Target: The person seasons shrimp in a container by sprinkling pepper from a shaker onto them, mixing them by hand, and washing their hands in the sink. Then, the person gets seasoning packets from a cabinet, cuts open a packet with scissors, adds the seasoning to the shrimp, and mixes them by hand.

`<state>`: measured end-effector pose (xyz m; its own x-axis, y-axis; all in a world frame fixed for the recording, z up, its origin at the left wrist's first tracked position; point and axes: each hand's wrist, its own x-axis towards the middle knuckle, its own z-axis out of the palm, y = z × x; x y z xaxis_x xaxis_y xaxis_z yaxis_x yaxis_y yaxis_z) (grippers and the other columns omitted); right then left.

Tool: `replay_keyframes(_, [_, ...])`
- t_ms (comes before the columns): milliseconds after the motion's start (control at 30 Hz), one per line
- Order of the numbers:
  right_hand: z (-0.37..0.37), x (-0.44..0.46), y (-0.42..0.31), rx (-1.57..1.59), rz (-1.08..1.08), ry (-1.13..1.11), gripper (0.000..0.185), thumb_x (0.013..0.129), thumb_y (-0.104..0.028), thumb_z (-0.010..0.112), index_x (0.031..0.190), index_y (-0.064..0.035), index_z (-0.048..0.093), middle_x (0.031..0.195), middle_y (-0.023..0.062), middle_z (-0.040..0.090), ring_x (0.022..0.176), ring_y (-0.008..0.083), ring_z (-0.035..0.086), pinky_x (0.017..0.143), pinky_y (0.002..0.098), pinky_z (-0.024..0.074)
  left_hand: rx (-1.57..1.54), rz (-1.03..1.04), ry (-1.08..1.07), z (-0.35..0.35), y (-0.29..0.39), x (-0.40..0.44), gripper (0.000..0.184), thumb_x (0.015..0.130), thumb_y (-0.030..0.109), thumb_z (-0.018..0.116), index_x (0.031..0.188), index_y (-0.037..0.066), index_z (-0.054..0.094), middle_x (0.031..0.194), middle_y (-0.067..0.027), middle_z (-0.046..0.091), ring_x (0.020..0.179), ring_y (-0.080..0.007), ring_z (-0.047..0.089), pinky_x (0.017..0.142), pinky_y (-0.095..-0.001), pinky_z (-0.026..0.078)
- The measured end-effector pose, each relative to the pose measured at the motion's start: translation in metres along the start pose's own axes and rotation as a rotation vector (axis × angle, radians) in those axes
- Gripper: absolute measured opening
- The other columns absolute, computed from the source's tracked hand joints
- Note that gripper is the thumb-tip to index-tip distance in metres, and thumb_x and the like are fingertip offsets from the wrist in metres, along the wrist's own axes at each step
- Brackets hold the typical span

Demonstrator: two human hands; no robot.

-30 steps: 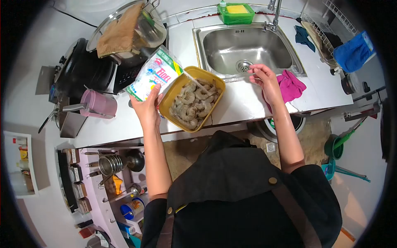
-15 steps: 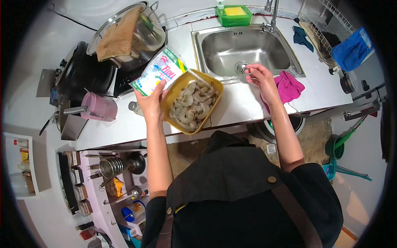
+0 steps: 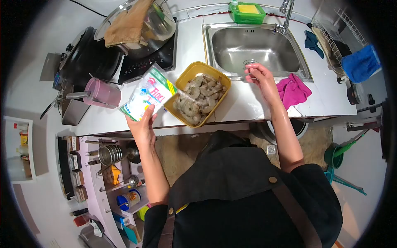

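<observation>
My left hand [image 3: 142, 127] grips the lower end of a white and green plastic packet marked "Fidel" [image 3: 149, 91]. The packet's clear end reaches over the left rim of a mustard-yellow tub [image 3: 223, 100], which holds grey raw shrimp [image 3: 198, 99]. To the right of the tub, my right hand [image 3: 263, 82] hovers near the sink's front edge, palm turned up, fingers curled with the tips near the thumb. Whether anything is between those fingertips is too small to tell. A pink cloth [image 3: 294, 91] lies just right of this hand.
Behind my right hand is a steel sink [image 3: 256, 45] with a green sponge box [image 3: 247, 17] beyond it. On the left are a pink pitcher [image 3: 103, 93], a black induction cooker [image 3: 147, 62] and a large lidded pot with a brown cloth [image 3: 126, 27]. A dish rack stands at right.
The packet and my left hand have moved left and down, away from the tub's middle. The view has shifted a little. My right hand has kept much the same pose.
</observation>
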<state>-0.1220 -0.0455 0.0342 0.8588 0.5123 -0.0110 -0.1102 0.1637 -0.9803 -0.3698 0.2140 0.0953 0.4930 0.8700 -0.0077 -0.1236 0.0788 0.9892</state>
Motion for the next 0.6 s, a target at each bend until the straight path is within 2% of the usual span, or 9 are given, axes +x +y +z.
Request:
replay_keyframes(133, [0.014, 0.008, -0.004, -0.029, -0.024, -0.091, 0.021, 0.091, -0.018, 0.052, 0.106, -0.0051, 0.06, 0.094, 0.0032, 0.062, 0.081, 0.0089, 0.056, 0.076, 0.0238, 0.0459, 0.073, -0.029, 0.051, -0.009, -0.003, -0.022, 0.058, 0.071, 0.002, 0.075, 0.12, 0.006, 0.043, 0.099, -0.0066, 0.062, 0.08, -0.0136, 0.063, 0.06, -0.0234, 0.054])
replay_keyframes(233, [0.032, 0.016, -0.013, -0.035, -0.05, -0.16, 0.021, 0.091, -0.018, 0.052, 0.106, -0.0045, 0.06, 0.094, 0.0034, 0.062, 0.081, 0.0091, 0.056, 0.077, 0.024, 0.0458, -0.102, -0.13, 0.101, -0.022, -0.018, -0.018, 0.052, 0.073, 0.006, 0.075, 0.118, 0.009, 0.048, 0.1, -0.003, 0.062, 0.083, -0.0097, 0.061, 0.062, -0.019, 0.05])
replay_keyframes(267, [0.04, 0.02, -0.015, -0.043, -0.075, -0.197, 0.021, 0.091, -0.018, 0.053, 0.106, -0.0043, 0.06, 0.094, 0.0034, 0.062, 0.081, 0.0091, 0.056, 0.078, 0.0241, 0.0459, -0.183, -0.169, 0.151, -0.021, -0.024, -0.02, 0.051, 0.074, 0.002, 0.073, 0.118, 0.006, 0.047, 0.102, -0.0061, 0.062, 0.082, -0.012, 0.063, 0.06, -0.0217, 0.054])
replay_keyframes(367, [0.072, 0.031, -0.03, -0.11, -0.136, -0.376, 0.022, 0.091, -0.018, 0.054, 0.107, -0.0035, 0.06, 0.097, 0.0027, 0.061, 0.085, 0.0082, 0.054, 0.079, 0.0235, 0.0445, -0.499, -0.388, 0.161, -0.026, -0.048, -0.021, 0.043, 0.076, 0.005, 0.071, 0.115, 0.007, 0.052, 0.1, -0.0055, 0.062, 0.083, -0.0127, 0.061, 0.06, -0.0184, 0.054])
replay_keyframes(433, [0.097, 0.04, -0.042, -0.19, -0.204, -0.521, 0.025, 0.09, -0.018, 0.056, 0.111, -0.0035, 0.057, 0.099, 0.003, 0.06, 0.091, 0.0089, 0.054, 0.083, 0.0246, 0.044, -0.778, -0.538, 0.056, -0.023, -0.044, -0.028, 0.033, 0.079, 0.006, 0.069, 0.11, 0.007, 0.056, 0.099, -0.0061, 0.062, 0.083, -0.0152, 0.061, 0.059, -0.0169, 0.055])
replay_keyframes(467, [0.111, 0.048, -0.042, -0.235, -0.336, -0.576, 0.025, 0.089, -0.013, 0.055, 0.113, -0.0056, 0.057, 0.099, 0.0017, 0.06, 0.091, 0.0087, 0.053, 0.082, 0.0247, 0.0442, -0.93, -0.56, -0.045, -0.03, -0.053, -0.028, 0.022, 0.086, 0.012, 0.062, 0.107, 0.005, 0.058, 0.098, -0.0088, 0.061, 0.084, -0.0206, 0.061, 0.06, -0.0164, 0.056])
replay_keyframes(500, [0.127, 0.043, -0.06, -0.332, -0.305, -0.639, 0.033, 0.085, -0.005, 0.054, 0.117, -0.0079, 0.056, 0.105, 0.0033, 0.058, 0.093, 0.0109, 0.052, 0.083, 0.0255, 0.0444, -0.997, -0.617, -0.087, -0.033, -0.057, -0.031, 0.027, 0.089, 0.018, 0.06, 0.111, 0.003, 0.055, 0.1, -0.0085, 0.059, 0.085, -0.0196, 0.06, 0.061, -0.0185, 0.056])
replay_keyframes(567, [0.162, 0.037, -0.078, -0.511, -0.543, -0.725, 0.044, 0.079, 0.003, 0.054, 0.121, -0.0097, 0.054, 0.114, 0.0055, 0.053, 0.094, 0.0139, 0.051, 0.084, 0.0261, 0.0444, -1.379, -0.852, -0.301, -0.035, -0.058, -0.037, 0.041, 0.09, 0.028, 0.057, 0.119, 0.001, 0.049, 0.103, -0.0092, 0.055, 0.085, -0.0187, 0.061, 0.061, -0.0209, 0.056])
replay_keyframes(600, [0.177, 0.034, -0.086, -0.506, -0.67, -0.845, 0.053, 0.076, 0.005, 0.056, 0.125, -0.0125, 0.052, 0.12, 0.0073, 0.049, 0.102, 0.0186, 0.05, 0.088, 0.0276, 0.0429, -1.487, -0.921, -0.357, -0.033, -0.056, -0.042, 0.048, 0.089, 0.032, 0.057, 0.123, 0.0, 0.045, 0.104, -0.0094, 0.054, 0.085, -0.0183, 0.061, 0.061, -0.0221, 0.055])
